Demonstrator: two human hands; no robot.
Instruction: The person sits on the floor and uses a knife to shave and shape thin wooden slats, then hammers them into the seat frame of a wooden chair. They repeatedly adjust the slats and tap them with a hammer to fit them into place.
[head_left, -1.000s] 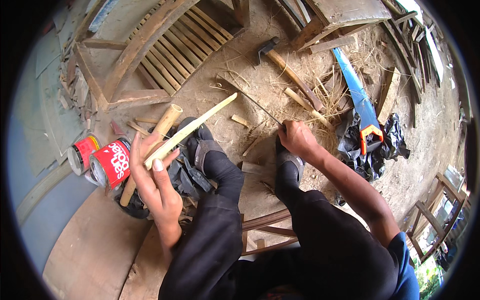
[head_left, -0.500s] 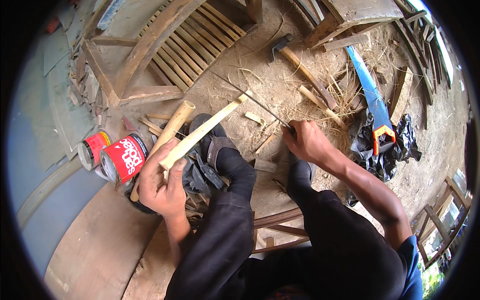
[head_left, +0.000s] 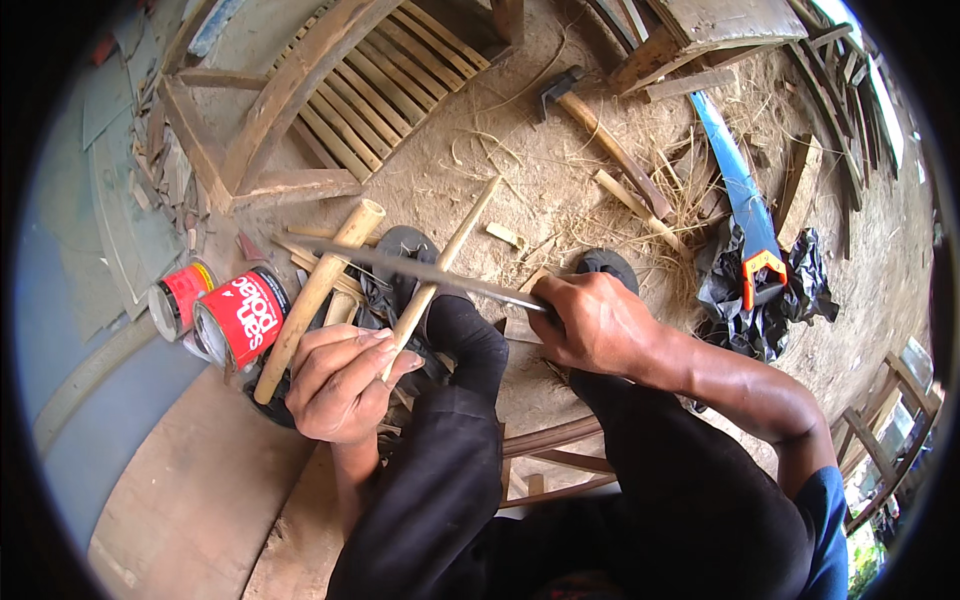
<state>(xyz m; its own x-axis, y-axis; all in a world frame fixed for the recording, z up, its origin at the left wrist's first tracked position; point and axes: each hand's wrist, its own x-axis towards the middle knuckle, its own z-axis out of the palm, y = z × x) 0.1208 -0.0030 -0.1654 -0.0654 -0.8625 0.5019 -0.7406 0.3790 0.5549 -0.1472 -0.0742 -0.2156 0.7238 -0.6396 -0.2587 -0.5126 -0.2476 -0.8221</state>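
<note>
My left hand [head_left: 342, 388] pinches the near end of a pale split bamboo strip [head_left: 462, 232] between thumb and fingers. The strip slants up and away from me, its narrow edge turned toward me. My right hand [head_left: 605, 325] is closed around the handle of a long knife [head_left: 485, 288], and the fingers hide most of that handle. Its thin blade lies across the strip near mid-length, pointing left. Whether the edge touches the bamboo, I cannot tell. Left of the strip a round bamboo pole [head_left: 312, 315] leans at a slant; the knife's tip overlaps it in view.
Two red paint cans [head_left: 240, 318] stand at the left. A hammer [head_left: 610, 138] lies beyond my feet among shavings. A blue handsaw [head_left: 735, 175] with an orange handle rests at right on black plastic [head_left: 728, 300]. A wooden frame with slats [head_left: 365, 95] stands at the far left.
The knife has swung left, from pointing up and away to lying across the strip. My left hand has turned the strip edge-on and shifted slightly lower; my right hand has moved a little left.
</note>
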